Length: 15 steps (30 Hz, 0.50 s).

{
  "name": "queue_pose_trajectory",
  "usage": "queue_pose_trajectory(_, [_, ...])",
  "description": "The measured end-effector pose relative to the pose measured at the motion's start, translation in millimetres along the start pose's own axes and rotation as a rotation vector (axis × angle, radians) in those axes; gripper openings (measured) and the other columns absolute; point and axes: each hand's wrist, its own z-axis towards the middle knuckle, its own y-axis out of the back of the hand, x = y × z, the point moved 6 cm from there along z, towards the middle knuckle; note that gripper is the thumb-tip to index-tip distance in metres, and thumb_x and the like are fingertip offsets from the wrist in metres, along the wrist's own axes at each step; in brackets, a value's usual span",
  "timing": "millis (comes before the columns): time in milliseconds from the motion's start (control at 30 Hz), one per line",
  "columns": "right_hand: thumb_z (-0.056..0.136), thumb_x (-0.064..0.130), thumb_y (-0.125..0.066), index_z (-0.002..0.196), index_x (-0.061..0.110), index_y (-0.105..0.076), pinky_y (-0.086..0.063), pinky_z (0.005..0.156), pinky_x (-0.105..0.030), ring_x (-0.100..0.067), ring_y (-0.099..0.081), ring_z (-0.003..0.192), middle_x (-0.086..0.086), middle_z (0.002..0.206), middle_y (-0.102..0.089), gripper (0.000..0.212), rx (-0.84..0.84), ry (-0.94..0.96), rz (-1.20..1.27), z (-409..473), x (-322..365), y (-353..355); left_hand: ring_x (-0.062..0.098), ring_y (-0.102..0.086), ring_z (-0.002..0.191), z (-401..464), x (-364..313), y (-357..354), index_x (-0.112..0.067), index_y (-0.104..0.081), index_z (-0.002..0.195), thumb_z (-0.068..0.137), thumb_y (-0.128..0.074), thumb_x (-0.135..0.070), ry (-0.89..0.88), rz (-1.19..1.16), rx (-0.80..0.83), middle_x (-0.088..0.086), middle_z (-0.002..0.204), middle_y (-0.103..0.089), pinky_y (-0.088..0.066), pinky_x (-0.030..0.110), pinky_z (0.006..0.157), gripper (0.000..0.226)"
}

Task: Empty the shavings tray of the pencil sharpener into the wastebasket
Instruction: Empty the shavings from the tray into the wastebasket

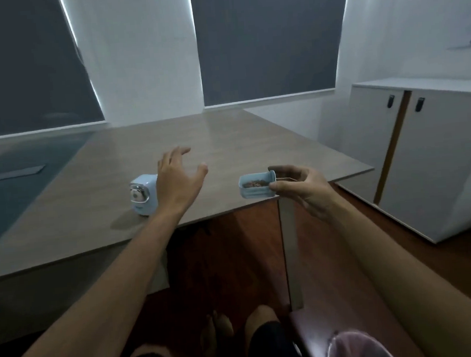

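Note:
A light blue pencil sharpener [142, 194] stands on the wooden table [226, 140] near its front edge. My left hand [177, 179] hovers just right of the sharpener, fingers spread, holding nothing. My right hand [303, 189] pinches the small blue shavings tray [254, 188] by its right end, held level over the table's front corner. Brown shavings lie inside the tray. The wastebasket [352, 348], lined with a pale bag, shows at the bottom right on the floor, partly behind my right forearm.
A white cabinet [428, 159] with two dark handles stands at the right. A table leg [289, 252] drops from the table corner to the wooden floor. My knees and feet [220, 332] are below. A flat grey strip [11, 174] lies at the table's far left.

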Motion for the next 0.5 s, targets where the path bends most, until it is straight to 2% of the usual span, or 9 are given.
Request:
queue_pose_trajectory(167, [0.048, 0.018, -0.092, 0.104, 0.012, -0.073, -0.061, 0.085, -0.032, -0.024, -0.074, 0.097, -0.005, 0.095, -0.079, 0.059, -0.135, 0.018, -0.084, -49, 9, 57, 0.025, -0.049, 0.125, -26, -67, -64, -0.012, -0.056, 0.131, 0.088, -0.064, -0.036, -0.103, -0.091, 0.181, 0.008, 0.132, -0.057, -0.039, 0.033, 0.101, 0.050])
queue_pose_trajectory(267, [0.064, 0.001, -0.086, 0.105, 0.010, -0.071, -0.061, 0.082, -0.030, -0.020, -0.073, 0.095, -0.006, 0.101, -0.076, 0.044, -0.211, -0.004, -0.162, -84, 1, 96, 0.024, -0.050, 0.127, -57, -106, -112, -0.011, -0.056, 0.132, 0.089, -0.063, -0.035, -0.136, -0.183, 0.321, 0.008, 0.135, -0.056, -0.037, 0.031, 0.102, 0.050])
queue_pose_trajectory(333, [0.069, -0.003, -0.082, 0.106, 0.011, -0.071, -0.061, 0.080, -0.028, -0.019, -0.073, 0.096, -0.009, 0.106, -0.074, 0.041, -0.262, -0.040, -0.209, -111, -9, 125, 0.023, -0.051, 0.127, -85, -128, -146, -0.011, -0.055, 0.133, 0.090, -0.062, -0.036, -0.143, -0.228, 0.424, 0.008, 0.136, -0.056, -0.039, 0.030, 0.101, 0.050])
queue_pose_trajectory(500, [0.065, 0.003, -0.088, 0.110, 0.010, -0.071, -0.059, 0.091, -0.037, -0.024, -0.072, 0.105, -0.016, 0.112, -0.074, 0.048, -0.383, -0.157, -0.297, -163, -56, 194, 0.020, -0.051, 0.128, -153, -157, -223, -0.014, -0.056, 0.133, 0.090, -0.062, -0.038, -0.113, -0.289, 0.606, 0.005, 0.136, -0.056, -0.037, 0.027, 0.101, 0.050])
